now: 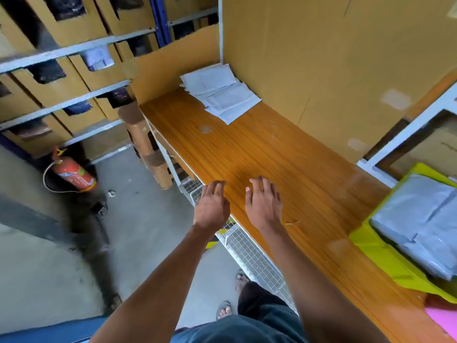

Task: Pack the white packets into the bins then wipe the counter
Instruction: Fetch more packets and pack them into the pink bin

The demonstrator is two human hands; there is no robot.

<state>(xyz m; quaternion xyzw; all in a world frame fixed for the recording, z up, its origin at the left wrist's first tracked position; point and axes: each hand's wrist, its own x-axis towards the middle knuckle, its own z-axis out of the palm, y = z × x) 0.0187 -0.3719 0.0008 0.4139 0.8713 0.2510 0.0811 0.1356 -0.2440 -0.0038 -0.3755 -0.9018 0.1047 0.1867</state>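
Left hand (pixel 212 206) and right hand (pixel 263 203) outstretched, fingers relaxed.

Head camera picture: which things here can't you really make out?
- Grey packets in the yellow-green bin, head view: cut off by the right edge.
- Printing on the white papers: too small and blurred.
- Cardboard shelf bins: contents dark and blurred.
- Fire extinguisher label: motion-blurred.

White packets (pixel 220 91) stacked at the far end of the surface (pixel 259 154).
You see them flat, overlapping, against the cardboard wall.
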